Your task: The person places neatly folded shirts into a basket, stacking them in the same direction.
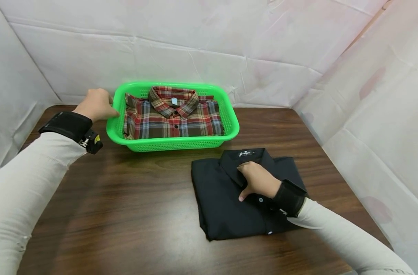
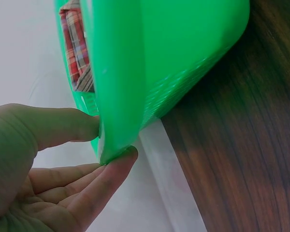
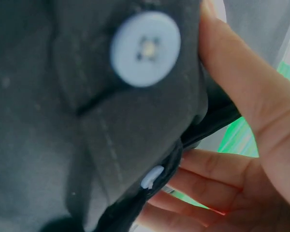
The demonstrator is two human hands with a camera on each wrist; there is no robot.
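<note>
We see a dark brown wood-grain table (image 1: 133,214) hemmed in by creased white sheeting (image 1: 202,42) at the back and on both sides. On the far half of the table stands a bright green rectangular plastic basket (image 1: 176,143) with rounded corners and perforated walls. It holds one thing, a folded red, grey and brown plaid shirt (image 1: 172,118), lying flat with its collar towards the back wall and its buttons up, filling nearly the whole floor of the basket.

Nearer to us and to the right, just in front of the basket, lies a folded black cloth shirt (image 1: 222,202), a neat rectangle with the collar at its far edge and pale round buttons down the front. It rests on the table, outside the basket.

Our left hand (image 1: 97,104) meets the basket's left rim; in the left wrist view the thumb (image 2: 63,126) and a fingertip pinch the smooth, thin plastic edge between them, so this grip is closed on the basket.

Our right hand (image 1: 257,179) sits on the black shirt just below its collar. In the right wrist view the thumb lies over the matte fabric and the fingers (image 3: 208,181) curl beneath a fold beside a pale four-hole button (image 3: 145,48), so this grip holds the shirt's upper layers
</note>
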